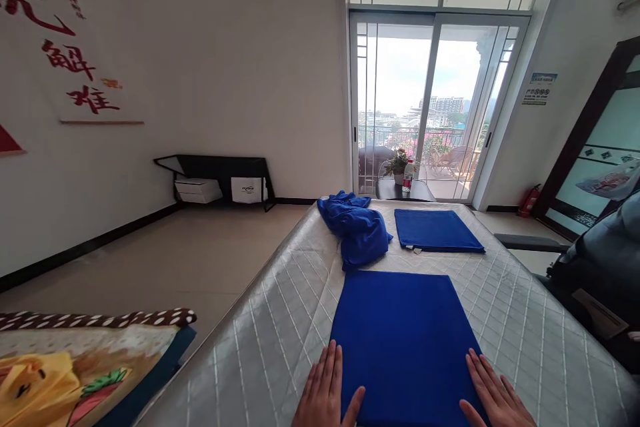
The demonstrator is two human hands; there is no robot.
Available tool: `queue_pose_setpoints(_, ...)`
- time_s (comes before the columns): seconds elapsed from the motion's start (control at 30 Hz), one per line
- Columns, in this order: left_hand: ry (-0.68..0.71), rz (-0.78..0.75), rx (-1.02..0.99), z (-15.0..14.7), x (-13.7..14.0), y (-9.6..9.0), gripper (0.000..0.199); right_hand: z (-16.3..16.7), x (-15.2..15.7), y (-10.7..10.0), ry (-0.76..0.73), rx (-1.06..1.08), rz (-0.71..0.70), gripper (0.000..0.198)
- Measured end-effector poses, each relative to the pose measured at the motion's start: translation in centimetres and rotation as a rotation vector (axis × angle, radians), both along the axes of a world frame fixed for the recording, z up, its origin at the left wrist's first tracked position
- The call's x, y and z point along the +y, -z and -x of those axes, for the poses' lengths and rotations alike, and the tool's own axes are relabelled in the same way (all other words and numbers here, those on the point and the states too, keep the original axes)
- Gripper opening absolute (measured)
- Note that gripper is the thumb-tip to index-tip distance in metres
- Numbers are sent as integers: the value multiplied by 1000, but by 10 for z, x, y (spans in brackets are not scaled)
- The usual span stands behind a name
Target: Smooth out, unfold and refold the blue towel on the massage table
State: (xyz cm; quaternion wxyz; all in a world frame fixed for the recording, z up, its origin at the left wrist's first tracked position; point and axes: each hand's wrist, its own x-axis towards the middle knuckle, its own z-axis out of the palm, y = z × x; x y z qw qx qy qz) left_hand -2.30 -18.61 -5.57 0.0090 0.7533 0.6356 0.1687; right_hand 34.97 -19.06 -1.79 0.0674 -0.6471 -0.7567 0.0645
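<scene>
A flat blue cloth piece (400, 333), roughly rectangular, lies on the silvery quilted mattress (280, 320) right in front of me. My left hand (324, 390) rests flat at its left edge, fingers stretched forward and thumb out over the cloth. On the opposite edge, my right hand (495, 390) lies flat too, its thumb on the cloth. Neither hand grips anything. Beyond it sit a crumpled blue cloth (363, 233) at the left and a second flat blue piece (437, 230) at the right, with a small white tag at its near edge.
A black chair (600, 280) stands close on the right. At lower left is another bed with a patterned cover (125, 347) and yellow cloth (40, 387). Past the mattress, a small table holds a bottle (408, 177) and a potted plant (397, 163) before glass doors.
</scene>
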Motion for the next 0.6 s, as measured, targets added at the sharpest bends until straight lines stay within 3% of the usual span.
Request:
queue_pose_setpoints(0.23, -2, -29, 20, -1, 1, 1, 74, 13, 36, -32, -15, 7, -101, 73)
queue_pose_setpoints(0.37, 3, -4, 21, -2, 2, -3, 72, 25, 53, -21, 52, 2, -98, 74)
queue_pose_setpoints(0.5, -33, 23, -4, -5, 1, -13, 70, 26, 53, -3, 59, -16, -90, 75)
queue_pose_setpoints(0.6, -73, 15, -3, -3, -2, -19, 71, 24, 51, -1, 62, -17, -112, 73)
